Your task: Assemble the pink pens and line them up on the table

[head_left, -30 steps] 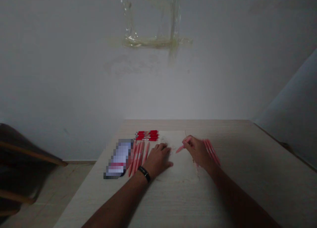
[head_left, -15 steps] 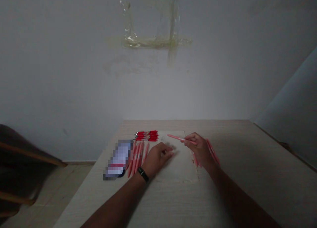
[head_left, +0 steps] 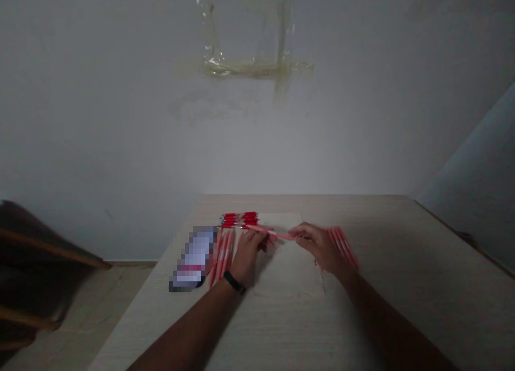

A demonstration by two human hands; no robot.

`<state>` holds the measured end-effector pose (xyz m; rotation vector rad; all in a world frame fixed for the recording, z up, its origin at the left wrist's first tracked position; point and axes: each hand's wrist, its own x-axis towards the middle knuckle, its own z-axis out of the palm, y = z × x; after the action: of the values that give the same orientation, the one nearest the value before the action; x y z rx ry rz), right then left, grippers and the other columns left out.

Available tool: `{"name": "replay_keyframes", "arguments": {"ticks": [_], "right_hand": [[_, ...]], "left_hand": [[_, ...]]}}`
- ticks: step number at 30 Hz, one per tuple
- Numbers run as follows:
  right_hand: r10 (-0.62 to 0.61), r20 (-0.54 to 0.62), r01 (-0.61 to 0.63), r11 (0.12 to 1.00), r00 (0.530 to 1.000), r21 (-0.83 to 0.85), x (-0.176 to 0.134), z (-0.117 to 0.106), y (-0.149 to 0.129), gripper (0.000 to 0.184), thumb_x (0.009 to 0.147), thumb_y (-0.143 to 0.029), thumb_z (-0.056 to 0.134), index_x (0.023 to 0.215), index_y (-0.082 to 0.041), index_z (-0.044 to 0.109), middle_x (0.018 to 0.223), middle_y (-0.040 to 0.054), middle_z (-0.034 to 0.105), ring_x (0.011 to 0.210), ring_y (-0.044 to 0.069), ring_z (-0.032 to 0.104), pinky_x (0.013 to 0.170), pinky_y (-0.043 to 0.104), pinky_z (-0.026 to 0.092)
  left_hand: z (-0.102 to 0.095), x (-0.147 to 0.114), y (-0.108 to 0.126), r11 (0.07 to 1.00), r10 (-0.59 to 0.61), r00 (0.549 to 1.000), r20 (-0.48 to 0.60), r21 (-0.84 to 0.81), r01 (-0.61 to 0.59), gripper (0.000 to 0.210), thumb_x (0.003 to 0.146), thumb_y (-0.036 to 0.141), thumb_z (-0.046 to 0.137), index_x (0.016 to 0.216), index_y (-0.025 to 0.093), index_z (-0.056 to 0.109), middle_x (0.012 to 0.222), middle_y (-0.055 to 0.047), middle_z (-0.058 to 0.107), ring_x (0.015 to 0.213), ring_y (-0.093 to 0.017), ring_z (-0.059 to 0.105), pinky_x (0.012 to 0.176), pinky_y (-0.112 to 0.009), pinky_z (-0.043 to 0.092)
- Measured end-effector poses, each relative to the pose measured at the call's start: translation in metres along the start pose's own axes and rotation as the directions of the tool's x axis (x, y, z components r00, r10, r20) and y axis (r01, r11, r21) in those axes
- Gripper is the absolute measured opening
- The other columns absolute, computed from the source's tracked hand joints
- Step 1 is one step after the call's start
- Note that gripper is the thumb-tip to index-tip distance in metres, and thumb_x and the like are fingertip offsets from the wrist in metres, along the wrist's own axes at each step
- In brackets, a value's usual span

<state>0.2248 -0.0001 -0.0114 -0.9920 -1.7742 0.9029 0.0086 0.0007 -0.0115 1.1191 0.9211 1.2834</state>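
Observation:
A pink pen (head_left: 281,235) lies slanted across the space between my hands, above a pale sheet (head_left: 287,277). My right hand (head_left: 317,243) pinches its right end between thumb and fingers. Further left along the same pen, my left hand (head_left: 250,250), with a dark band at the wrist, has its fingers closed around it. Several pink pens (head_left: 223,255) lie side by side just left of my left hand. Another row of pink pens (head_left: 344,245) rests beyond my right hand. Several red pens (head_left: 240,219) are stacked in a row at the sheet's far left corner.
A phone (head_left: 193,258), blurred by pixels, lies at the left of the wooden table (head_left: 386,306). The table's far edge meets a wall with strips of clear tape (head_left: 245,70). A dark chair-like object (head_left: 36,274) stands on the floor at left.
My right hand has brought the pink pen lower and left, to my left hand. My left hand has closed on it. The pink pens at right show more fully.

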Motion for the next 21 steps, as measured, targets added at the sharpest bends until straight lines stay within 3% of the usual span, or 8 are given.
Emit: {"name": "replay_keyframes", "arguments": {"ticks": [5, 14, 21], "right_hand": [[-0.044, 0.087, 0.05, 0.996, 0.995, -0.076, 0.0, -0.006, -0.004, 0.022, 0.093, -0.029, 0.057, 0.108, -0.023, 0.072, 0.101, 0.0058, 0.069, 0.089, 0.018, 0.063, 0.075, 0.028, 0.047], [-0.024, 0.058, 0.027, 0.999, 0.998, -0.048, 0.0, -0.001, 0.0, 0.016, 0.091, -0.027, 0.062, 0.1, -0.023, 0.073, 0.094, 0.004, 0.069, 0.087, 0.017, 0.063, 0.077, 0.028, 0.048], [-0.001, 0.053, 0.002, 1.0, 0.999, -0.022, 0.0, -0.003, -0.001, 0.019, 0.092, -0.031, 0.059, 0.103, -0.022, 0.072, 0.098, 0.0052, 0.07, 0.091, 0.019, 0.064, 0.08, 0.029, 0.049]], "left_hand": [[-0.003, 0.002, 0.001, 0.997, -0.023, 0.999, -0.031, -0.072, 0.021, 0.022, 0.081, 0.034, 0.063, 0.083, 0.014, 0.068, 0.076, -0.007, 0.07, 0.063, -0.015, 0.059, 0.056, -0.024, 0.042], [0.001, 0.0, 0.009, 0.996, -0.052, 0.998, 0.041, -0.068, 0.055, 0.023, 0.08, 0.035, 0.063, 0.082, 0.012, 0.068, 0.075, -0.007, 0.069, 0.062, -0.014, 0.059, 0.056, -0.024, 0.041], [0.0, -0.001, 0.011, 0.995, -0.063, 0.997, 0.036, -0.074, 0.066, 0.024, 0.08, 0.035, 0.063, 0.086, 0.012, 0.069, 0.078, -0.008, 0.071, 0.064, -0.015, 0.061, 0.057, -0.025, 0.042]]}}
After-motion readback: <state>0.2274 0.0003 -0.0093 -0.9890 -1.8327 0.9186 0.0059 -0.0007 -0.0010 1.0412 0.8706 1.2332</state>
